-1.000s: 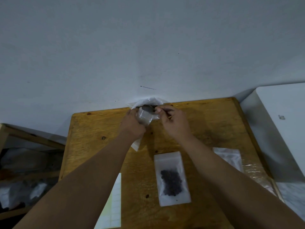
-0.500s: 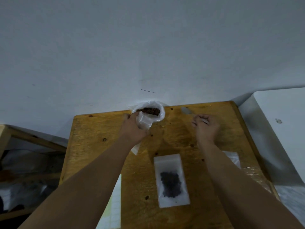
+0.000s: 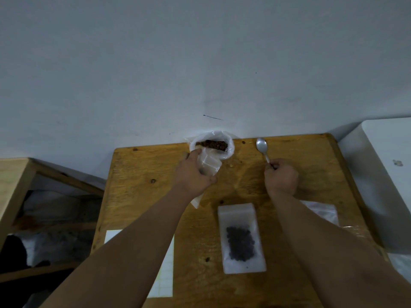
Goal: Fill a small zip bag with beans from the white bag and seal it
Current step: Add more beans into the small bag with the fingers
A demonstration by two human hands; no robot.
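1. Gripping the small zip bag (image 3: 209, 164) in the left hand (image 3: 193, 172), upper centre of the frame, fingers curled round its clear plastic. No beans visible inside it yet.
2. Held right against the front of the white bag (image 3: 230, 147), which stands open at the far edge of the surface (image 3: 300, 156) with brown beans (image 3: 213, 144) showing in its mouth.
3. Pinching the handle of the spoon (image 3: 261, 146) with the right hand (image 3: 281, 180), to the right of the white bag. Bowl apparently empty; cannot tell whether lifted or lying flat.
4. Judged: filling step only starting, sealing well ahead.
5. Next, likely: carry the spoon left into the white bag, scoop, then tip into the small bag. Calls for keeping that limp mouth open and steady one-handed, and a level spoon to avoid spills.
6. Lower centre: another filled bag (image 3: 241, 237) lying flat.
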